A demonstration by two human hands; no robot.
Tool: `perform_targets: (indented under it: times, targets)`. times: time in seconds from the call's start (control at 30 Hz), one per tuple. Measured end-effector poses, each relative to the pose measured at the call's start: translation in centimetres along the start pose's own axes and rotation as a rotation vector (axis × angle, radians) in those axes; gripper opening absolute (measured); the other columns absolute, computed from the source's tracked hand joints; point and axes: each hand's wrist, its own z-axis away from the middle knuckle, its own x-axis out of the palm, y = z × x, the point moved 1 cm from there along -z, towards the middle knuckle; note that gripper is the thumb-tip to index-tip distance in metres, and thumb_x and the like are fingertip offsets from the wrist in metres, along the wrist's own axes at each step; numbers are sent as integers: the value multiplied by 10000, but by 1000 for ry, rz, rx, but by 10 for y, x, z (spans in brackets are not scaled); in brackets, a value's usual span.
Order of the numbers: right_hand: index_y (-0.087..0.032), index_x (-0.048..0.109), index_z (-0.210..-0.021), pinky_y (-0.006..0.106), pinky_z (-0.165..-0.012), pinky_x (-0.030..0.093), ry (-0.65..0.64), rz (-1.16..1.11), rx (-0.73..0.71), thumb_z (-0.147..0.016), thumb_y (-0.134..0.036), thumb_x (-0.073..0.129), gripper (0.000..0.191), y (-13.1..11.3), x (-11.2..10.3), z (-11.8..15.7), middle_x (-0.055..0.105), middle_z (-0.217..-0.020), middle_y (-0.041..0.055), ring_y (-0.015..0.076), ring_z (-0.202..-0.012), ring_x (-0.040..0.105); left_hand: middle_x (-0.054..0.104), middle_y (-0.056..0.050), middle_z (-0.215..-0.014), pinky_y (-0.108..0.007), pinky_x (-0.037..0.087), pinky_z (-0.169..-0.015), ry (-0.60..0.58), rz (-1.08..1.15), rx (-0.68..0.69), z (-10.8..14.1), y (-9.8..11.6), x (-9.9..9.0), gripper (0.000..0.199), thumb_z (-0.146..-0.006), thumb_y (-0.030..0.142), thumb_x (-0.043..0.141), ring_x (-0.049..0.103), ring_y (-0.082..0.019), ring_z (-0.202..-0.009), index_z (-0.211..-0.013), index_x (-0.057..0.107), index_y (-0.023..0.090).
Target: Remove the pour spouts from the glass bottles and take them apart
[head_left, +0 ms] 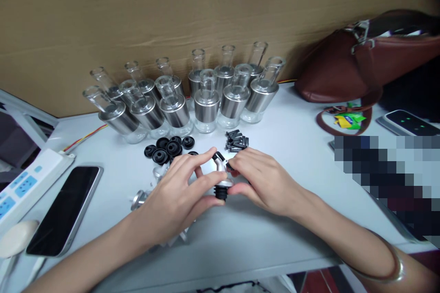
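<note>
Both hands meet around a silver pourer stopper (pixel 224 180) with a ribbed black base and a black piece at its tip. My left hand (pixel 184 187) grips it from the left, fingertips at the tip and thumb by the base. My right hand (pixel 264 178) pinches it from the right, curled fingers near the black piece and thumb at the ribbed base. Round black caps (pixel 173 148) lie in a cluster beyond my left hand. Small black tubes (pixel 237 141) are piled beyond my right hand. Silver metal parts (pixel 139 200) are partly hidden under my left hand and forearm.
Several glass bottles with steel bands (pixel 206 103) stand in rows before a cardboard wall (pixel 172 13). At left are a phone (pixel 65 210) and a power strip (pixel 30 185). A brown bag (pixel 330 66), a green-yellow packet (pixel 349 121) and a device (pixel 409 123) sit at right.
</note>
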Motion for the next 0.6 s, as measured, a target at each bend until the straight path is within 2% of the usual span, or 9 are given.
perform_targets:
  times: [0.17,0.33,0.5,0.6]
  targets:
    - [-138,557,-810,264,-546,418,-12,11,6,-981,-481,289,468,0,-2,0,599,-628,39,146,-562,517,518,-162,-1258,-344,508,-824,10,24,-34,2,0,1,195,-925,258,511,569,-130,-801,-1093,549,167]
    - [-126,532,-1023,313,-660,511,-17,-81,61,-957,-389,435,287,-4,-3,3,675,-827,98,193,-736,627,510,-153,-1254,-375,524,-851,79,24,-43,3,0,4,195,-894,194,558,600,-155,-894,-1086,530,181]
    - [-155,490,-1071,277,-656,541,36,-203,83,-870,-240,541,223,-6,-2,6,661,-857,66,165,-749,635,567,-124,-1148,-349,525,-842,150,73,-49,2,0,3,287,-875,252,601,566,-193,-1038,-1125,480,181]
    - [-146,495,-1069,296,-714,552,24,-234,48,-820,-180,557,260,-6,-1,5,654,-929,92,177,-830,631,604,-83,-1016,-341,499,-850,184,125,-53,0,0,0,257,-885,204,585,574,-174,-968,-1117,479,169]
